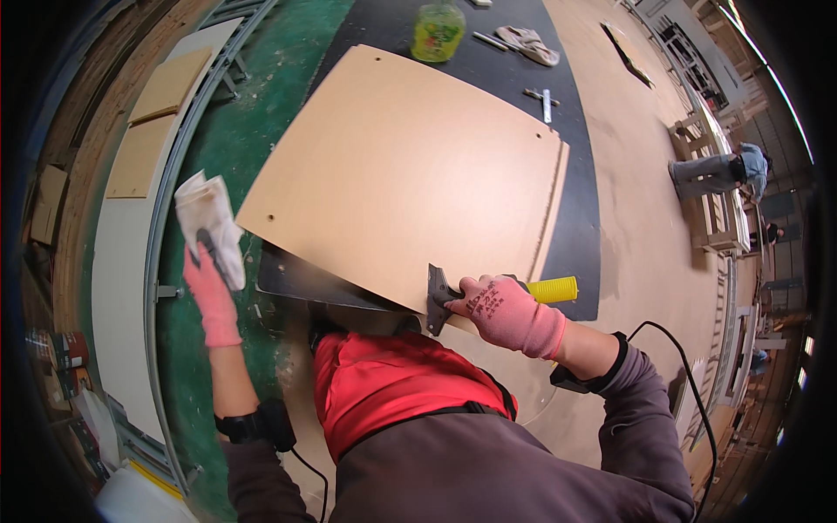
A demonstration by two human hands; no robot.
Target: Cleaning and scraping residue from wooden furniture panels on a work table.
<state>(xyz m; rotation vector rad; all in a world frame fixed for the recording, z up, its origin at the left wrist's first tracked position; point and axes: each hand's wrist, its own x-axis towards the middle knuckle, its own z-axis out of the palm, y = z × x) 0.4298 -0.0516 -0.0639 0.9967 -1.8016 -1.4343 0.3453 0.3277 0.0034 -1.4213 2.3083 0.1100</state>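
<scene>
My right hand (510,314), in a pink glove, is closed round a scraper (438,298) with a dark blade head and a yellow handle. Its head is over the near edge of a light wood-coloured panel (410,166); whether it touches I cannot tell. Small dark holes show near the panel's corners, and a groove runs along its right side. My left hand (209,292), also gloved in pink, grips a white cloth (209,218) left of the panel, over the green floor. A dark patch shows between its fingers and the cloth.
The panel lies on a dark-topped table (580,227). Beyond it stand a bottle of yellow-green liquid (438,33), a crumpled glove or rag (527,45) and a small metal tool (547,105). A roller conveyor carrying panels (170,83) runs along the left. Another person (728,168) bends over a far-right workbench.
</scene>
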